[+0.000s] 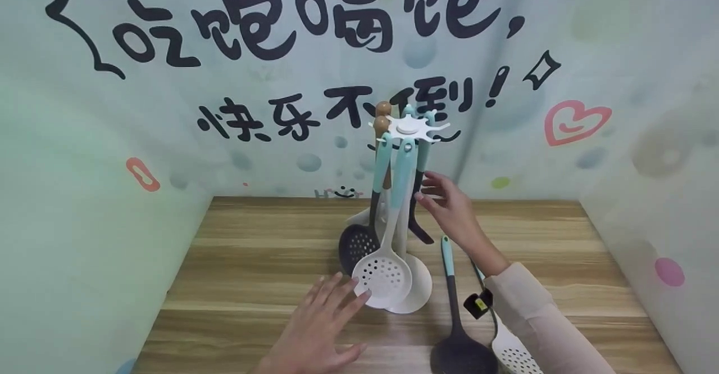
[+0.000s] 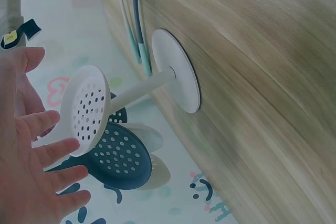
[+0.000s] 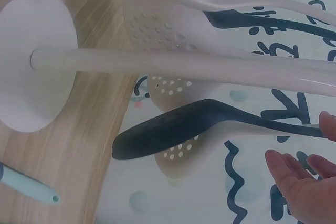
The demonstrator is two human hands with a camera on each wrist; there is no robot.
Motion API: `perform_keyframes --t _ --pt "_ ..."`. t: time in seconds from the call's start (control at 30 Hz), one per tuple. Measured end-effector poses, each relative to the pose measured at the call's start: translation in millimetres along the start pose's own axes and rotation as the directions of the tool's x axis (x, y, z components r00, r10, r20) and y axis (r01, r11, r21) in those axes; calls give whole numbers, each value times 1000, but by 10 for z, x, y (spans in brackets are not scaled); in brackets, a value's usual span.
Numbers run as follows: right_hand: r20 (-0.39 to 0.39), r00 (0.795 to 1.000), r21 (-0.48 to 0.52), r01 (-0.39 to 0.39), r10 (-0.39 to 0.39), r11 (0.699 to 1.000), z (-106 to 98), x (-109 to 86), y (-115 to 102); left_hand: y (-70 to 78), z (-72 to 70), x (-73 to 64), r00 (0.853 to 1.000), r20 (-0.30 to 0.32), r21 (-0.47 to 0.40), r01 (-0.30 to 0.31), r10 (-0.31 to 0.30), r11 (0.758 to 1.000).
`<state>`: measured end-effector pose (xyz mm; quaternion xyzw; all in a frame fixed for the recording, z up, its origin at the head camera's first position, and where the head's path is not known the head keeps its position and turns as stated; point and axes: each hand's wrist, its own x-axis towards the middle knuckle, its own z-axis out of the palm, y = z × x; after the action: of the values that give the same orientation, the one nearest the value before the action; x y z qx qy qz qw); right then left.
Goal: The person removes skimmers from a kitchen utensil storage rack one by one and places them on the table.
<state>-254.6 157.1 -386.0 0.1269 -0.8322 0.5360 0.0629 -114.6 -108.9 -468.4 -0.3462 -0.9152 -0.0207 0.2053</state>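
Note:
A white utensil rack (image 1: 418,292) stands upright on the table, with several utensils hanging from its star-shaped top (image 1: 409,128). My left hand (image 1: 314,326), fingers spread and holding nothing, is at the rack's front. Its fingertips overlap the edge of a white skimmer (image 1: 383,278) with a teal handle. At the rack's right side, my right hand (image 1: 458,214) has its thumb and fingertips close by the stem of a black utensil (image 3: 173,129), whose head shows edge-on in the right wrist view; the fingers are not closed round it. A black skimmer (image 1: 355,245) hangs at the left.
On the table right of the rack lie a black utensil (image 1: 463,354) with a teal handle and a white perforated utensil (image 1: 514,357), partly under the right sleeve (image 1: 539,312). Brown wooden handles (image 1: 382,124) hang at the rack's back left. A printed cloth wall (image 1: 314,160) stands behind.

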Motion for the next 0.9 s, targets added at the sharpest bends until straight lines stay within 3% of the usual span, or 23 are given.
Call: perform_keyframes --t 0.4,0.9 --pt "33 998 107 -53 49 993 52 95 46 -7 4 -1 1000 -1 -3 0 0 1000" --pt "-7 999 54 -43 43 998 105 99 21 -23 37 -23 998 -52 27 -17 19 999"
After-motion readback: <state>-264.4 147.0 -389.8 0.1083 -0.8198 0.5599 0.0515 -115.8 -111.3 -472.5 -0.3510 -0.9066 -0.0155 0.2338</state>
